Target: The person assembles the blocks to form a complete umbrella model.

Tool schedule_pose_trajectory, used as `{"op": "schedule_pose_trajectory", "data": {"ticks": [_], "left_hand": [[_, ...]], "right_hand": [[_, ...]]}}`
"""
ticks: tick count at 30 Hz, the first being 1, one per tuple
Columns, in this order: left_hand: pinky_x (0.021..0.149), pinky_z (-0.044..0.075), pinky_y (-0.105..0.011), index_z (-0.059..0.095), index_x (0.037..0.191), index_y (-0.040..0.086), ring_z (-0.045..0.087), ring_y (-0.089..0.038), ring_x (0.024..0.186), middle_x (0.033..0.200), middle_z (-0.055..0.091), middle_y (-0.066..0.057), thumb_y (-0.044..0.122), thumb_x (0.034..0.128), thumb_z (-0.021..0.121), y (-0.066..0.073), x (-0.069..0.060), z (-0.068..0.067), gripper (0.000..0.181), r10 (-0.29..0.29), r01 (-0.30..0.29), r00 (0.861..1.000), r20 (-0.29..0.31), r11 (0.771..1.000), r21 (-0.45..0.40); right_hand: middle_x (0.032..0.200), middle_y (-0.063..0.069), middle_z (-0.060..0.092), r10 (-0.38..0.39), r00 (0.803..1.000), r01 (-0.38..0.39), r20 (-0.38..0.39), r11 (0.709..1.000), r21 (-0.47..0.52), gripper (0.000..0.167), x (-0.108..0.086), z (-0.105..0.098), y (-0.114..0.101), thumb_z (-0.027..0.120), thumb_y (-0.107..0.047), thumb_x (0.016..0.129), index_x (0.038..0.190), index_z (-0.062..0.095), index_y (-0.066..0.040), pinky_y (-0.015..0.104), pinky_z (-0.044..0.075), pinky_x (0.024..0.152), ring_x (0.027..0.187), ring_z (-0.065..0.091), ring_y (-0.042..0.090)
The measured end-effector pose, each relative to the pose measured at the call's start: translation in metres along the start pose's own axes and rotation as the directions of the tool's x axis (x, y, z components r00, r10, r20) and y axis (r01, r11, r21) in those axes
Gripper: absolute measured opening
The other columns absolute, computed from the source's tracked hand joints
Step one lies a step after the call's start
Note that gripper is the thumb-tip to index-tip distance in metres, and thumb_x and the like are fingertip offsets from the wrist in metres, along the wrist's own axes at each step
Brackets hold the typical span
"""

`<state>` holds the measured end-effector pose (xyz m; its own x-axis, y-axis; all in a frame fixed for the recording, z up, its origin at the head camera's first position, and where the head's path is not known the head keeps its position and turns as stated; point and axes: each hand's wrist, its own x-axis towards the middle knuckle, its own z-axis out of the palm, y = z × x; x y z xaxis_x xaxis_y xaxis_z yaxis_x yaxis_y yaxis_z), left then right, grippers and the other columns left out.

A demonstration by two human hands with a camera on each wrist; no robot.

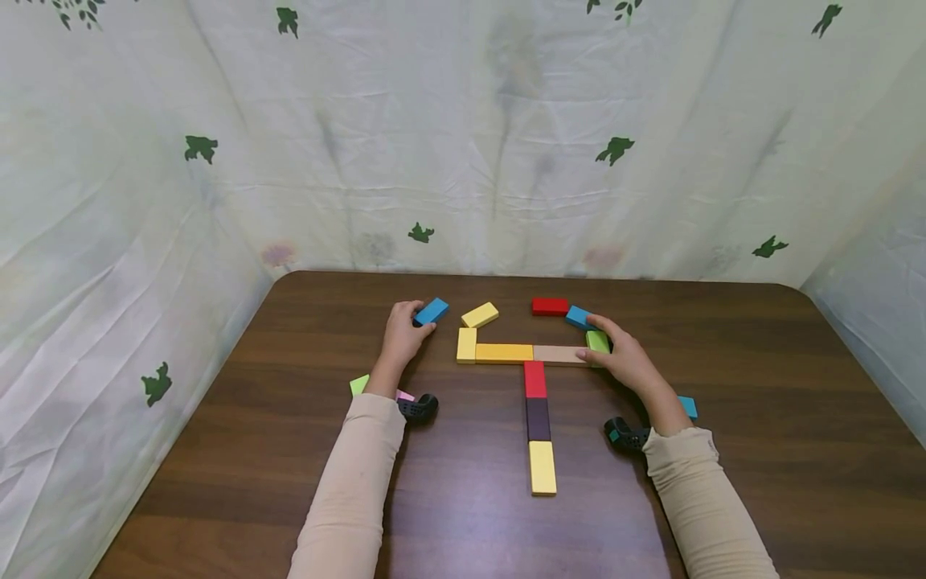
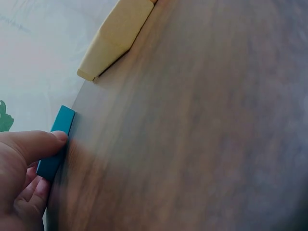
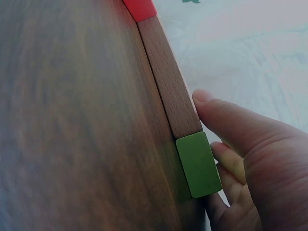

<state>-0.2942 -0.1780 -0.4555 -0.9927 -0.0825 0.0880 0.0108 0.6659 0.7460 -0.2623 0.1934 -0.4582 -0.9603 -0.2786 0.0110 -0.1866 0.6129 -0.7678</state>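
Observation:
In the head view, my left hand pinches a blue block at the far left of the arrangement. The thumb lies across that blue block in the left wrist view, with fingers behind it. My right hand is curled about a green block at the right end of a row, its thumb by the adjoining plain wooden block. The right wrist view shows the green block touching the wooden block's end; some fingers are hidden behind it. A second blue block lies just beyond the right fingers.
The row continues left with yellow blocks. A stem of red, dark purple and pale yellow blocks runs toward me. Behind lie a loose yellow block and a red block. Other blocks are partly hidden by both forearms.

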Motion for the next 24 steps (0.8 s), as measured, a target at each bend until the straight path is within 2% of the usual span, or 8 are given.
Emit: {"op": "schedule_pose_trajectory", "data": {"ticks": [7, 13, 20, 24], "left_hand": [[0.093, 0.034, -0.042, 0.053, 0.118, -0.005, 0.04, -0.031, 0.112, 0.123, 0.039, -0.019, 0.013, 0.0839, 0.064, -0.002, 0.0, 0.001, 0.04, 0.008, -0.008, 1.0, -0.021, 1.0, 0.017], [0.093, 0.035, -0.041, 0.055, 0.117, -0.003, 0.041, -0.03, 0.11, 0.122, 0.04, -0.018, 0.013, 0.0844, 0.063, -0.001, -0.001, 0.001, 0.037, 0.009, -0.009, 0.999, -0.035, 1.0, -0.015], [0.084, 0.039, -0.038, 0.056, 0.119, 0.005, 0.045, -0.028, 0.097, 0.115, 0.044, -0.017, 0.015, 0.0835, 0.065, 0.005, 0.001, -0.002, 0.037, 0.054, -0.057, 0.996, -0.069, 0.997, -0.049], [0.083, 0.042, -0.037, 0.056, 0.119, 0.005, 0.049, -0.027, 0.093, 0.113, 0.046, -0.017, 0.015, 0.0824, 0.066, 0.013, 0.002, -0.001, 0.04, 0.086, -0.092, 0.993, -0.083, 0.993, -0.068]], "right_hand": [[0.142, 0.014, 0.027, -0.002, 1.0, 0.002, -0.006, 1.0, -0.001, 0.076, -0.001, 0.001, 0.001, 0.063, -0.043, 0.08, 0.141, 0.028, -0.014, 0.052, 0.028, 0.094, 0.123, 0.029, 0.035], [0.142, 0.015, 0.027, 0.006, 1.0, -0.006, -0.001, 1.0, 0.003, 0.077, -0.001, 0.0, -0.002, 0.063, -0.043, 0.081, 0.141, 0.027, -0.013, 0.053, 0.027, 0.094, 0.123, 0.029, 0.036], [0.142, 0.015, 0.027, 0.007, 1.0, -0.007, -0.001, 1.0, 0.001, 0.077, -0.001, -0.001, -0.003, 0.063, -0.043, 0.081, 0.142, 0.027, -0.013, 0.053, 0.026, 0.094, 0.124, 0.027, 0.036], [0.142, 0.015, 0.027, 0.002, 1.0, -0.002, -0.001, 1.0, 0.0, 0.077, -0.001, -0.002, -0.003, 0.062, -0.043, 0.081, 0.142, 0.027, -0.013, 0.053, 0.026, 0.095, 0.125, 0.027, 0.036]]}}
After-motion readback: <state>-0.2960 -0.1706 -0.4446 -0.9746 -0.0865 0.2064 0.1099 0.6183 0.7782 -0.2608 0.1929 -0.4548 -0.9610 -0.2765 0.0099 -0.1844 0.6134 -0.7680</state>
